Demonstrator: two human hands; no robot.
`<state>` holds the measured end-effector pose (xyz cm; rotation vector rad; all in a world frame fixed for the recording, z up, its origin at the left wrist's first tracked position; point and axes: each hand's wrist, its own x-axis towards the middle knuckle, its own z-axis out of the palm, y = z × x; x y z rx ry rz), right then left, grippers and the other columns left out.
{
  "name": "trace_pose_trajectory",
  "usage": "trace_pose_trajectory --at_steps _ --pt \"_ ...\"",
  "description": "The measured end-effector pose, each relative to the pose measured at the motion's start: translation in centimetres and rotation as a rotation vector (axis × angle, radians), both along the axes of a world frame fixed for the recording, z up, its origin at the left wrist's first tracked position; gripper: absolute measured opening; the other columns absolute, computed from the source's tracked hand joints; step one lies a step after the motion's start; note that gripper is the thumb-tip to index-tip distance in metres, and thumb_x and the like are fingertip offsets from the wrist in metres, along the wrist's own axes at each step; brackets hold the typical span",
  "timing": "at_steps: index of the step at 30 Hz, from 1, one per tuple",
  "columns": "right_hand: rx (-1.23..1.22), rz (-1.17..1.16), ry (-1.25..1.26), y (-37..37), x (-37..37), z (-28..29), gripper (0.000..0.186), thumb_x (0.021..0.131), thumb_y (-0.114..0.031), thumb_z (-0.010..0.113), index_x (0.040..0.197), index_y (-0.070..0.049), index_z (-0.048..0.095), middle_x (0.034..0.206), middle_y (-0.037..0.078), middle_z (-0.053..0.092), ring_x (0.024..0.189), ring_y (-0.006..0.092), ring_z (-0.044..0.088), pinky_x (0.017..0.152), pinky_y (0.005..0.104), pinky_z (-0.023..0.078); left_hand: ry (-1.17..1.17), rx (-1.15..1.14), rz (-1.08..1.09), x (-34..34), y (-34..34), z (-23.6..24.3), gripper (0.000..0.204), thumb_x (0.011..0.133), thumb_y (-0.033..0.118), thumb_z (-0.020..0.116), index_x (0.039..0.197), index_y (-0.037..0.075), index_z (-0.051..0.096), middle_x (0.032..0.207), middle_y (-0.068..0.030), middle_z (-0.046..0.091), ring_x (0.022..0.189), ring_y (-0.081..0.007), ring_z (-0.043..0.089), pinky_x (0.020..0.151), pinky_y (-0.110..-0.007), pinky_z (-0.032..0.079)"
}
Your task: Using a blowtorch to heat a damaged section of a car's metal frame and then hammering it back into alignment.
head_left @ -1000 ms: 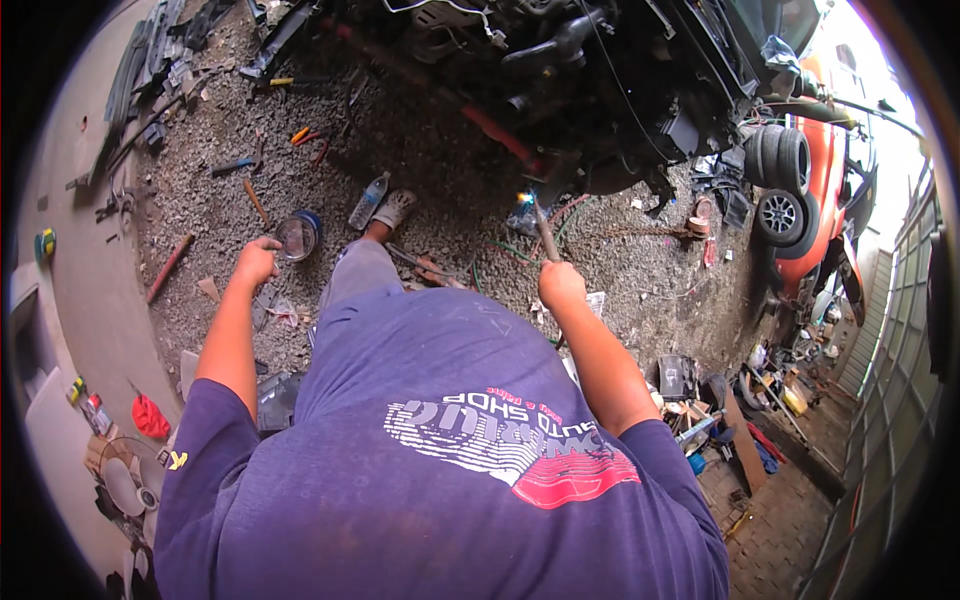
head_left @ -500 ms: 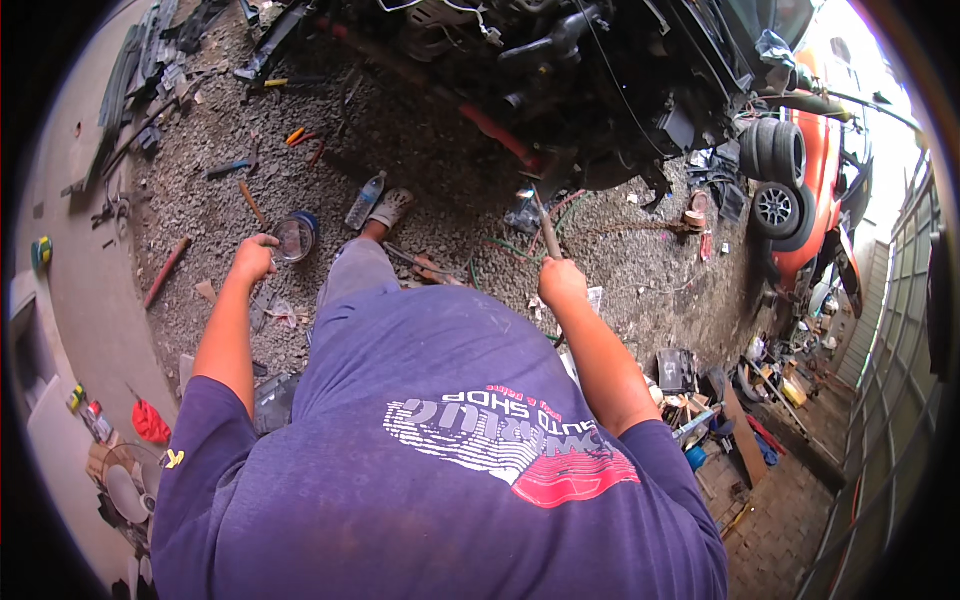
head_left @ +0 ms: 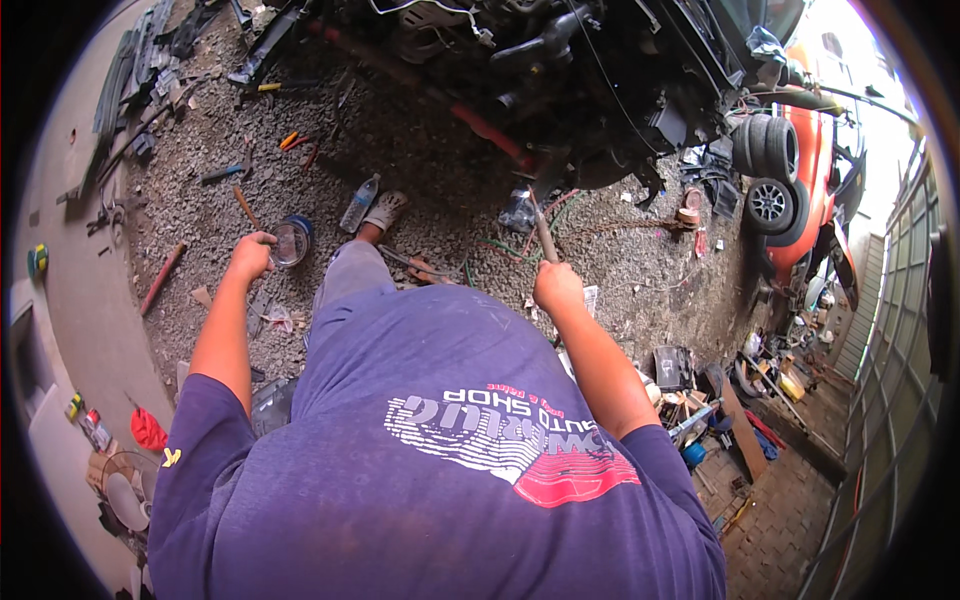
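My left hand (head_left: 252, 256) is closed at the rim of a round, blue-sided tin (head_left: 292, 241), just above the gravel. My right hand (head_left: 559, 287) is wrapped round the handle of a long wooden-handled tool (head_left: 545, 236). That tool points away from me, its far end close to the end of a red bar (head_left: 490, 132) under the dark vehicle front (head_left: 560, 70). The tool's head is too small and dark to name, and I cannot tell whether it touches the bar.
A clear plastic bottle (head_left: 360, 204) lies by my shoe (head_left: 386, 211). Pliers (head_left: 294, 141), a wooden handle (head_left: 246, 206) and a reddish rod (head_left: 164, 278) lie on gravel (head_left: 215, 140). Stacked tyres (head_left: 765, 148) stand by an orange car (head_left: 806, 200); scrap (head_left: 672, 368) lies at right.
The whole view has shifted slightly to the left. Both hands keep their holds, and the tool's far end remains close to the red bar.
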<state>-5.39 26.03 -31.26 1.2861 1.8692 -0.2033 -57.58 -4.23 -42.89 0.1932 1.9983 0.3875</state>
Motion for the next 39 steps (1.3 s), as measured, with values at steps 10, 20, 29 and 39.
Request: trace_pose_trajectory --at_steps 10,20,29,39 --pt "0.026 -0.027 0.026 0.2 -0.2 -0.4 0.024 0.099 -0.015 0.050 0.113 -0.006 0.069 0.114 0.024 0.070 0.106 0.0400 0.072 0.092 0.0496 0.059 0.000 -0.008 -0.011 -0.1 -1.8 -0.8 0.044 0.089 0.001 0.050 0.126 0.008 0.073 0.078 -0.0127 0.072 0.057 -0.0189 0.068 0.049 -0.035 0.049" --pt "0.008 -0.043 -0.016 0.1 -0.7 -0.5 0.027 0.102 -0.017 0.049 0.117 -0.008 0.069 0.118 0.023 0.070 0.109 0.0385 0.071 0.093 0.0489 0.059 0.005 -0.049 0.002 0.0 -2.6 -1.3 0.042 0.092 0.003 0.051 0.128 0.012 0.072 0.072 -0.0117 0.071 0.057 -0.0185 0.067 0.049 -0.035 0.048" --pt "-0.069 -0.004 -0.066 -0.6 -1.3 0.5 0.035 0.106 -0.021 0.043 0.125 -0.008 0.069 0.126 0.026 0.065 0.113 0.0402 0.071 0.095 0.0474 0.059 -0.011 -0.033 0.020 -0.5 -2.0 -1.2 0.045 0.090 0.001 0.048 0.127 0.010 0.072 0.071 -0.0117 0.071 0.055 -0.0190 0.065 0.048 -0.036 0.047" --pt "-0.026 -0.027 -0.058 -0.4 -2.5 1.8 0.032 0.104 -0.019 0.046 0.122 -0.007 0.069 0.122 0.026 0.067 0.109 0.0394 0.073 0.093 0.0467 0.060 0.009 0.019 -0.035 -1.7 0.4 -1.8 0.048 0.088 0.000 0.045 0.126 0.008 0.073 0.073 -0.0153 0.071 0.054 -0.0200 0.066 0.048 -0.036 0.047"
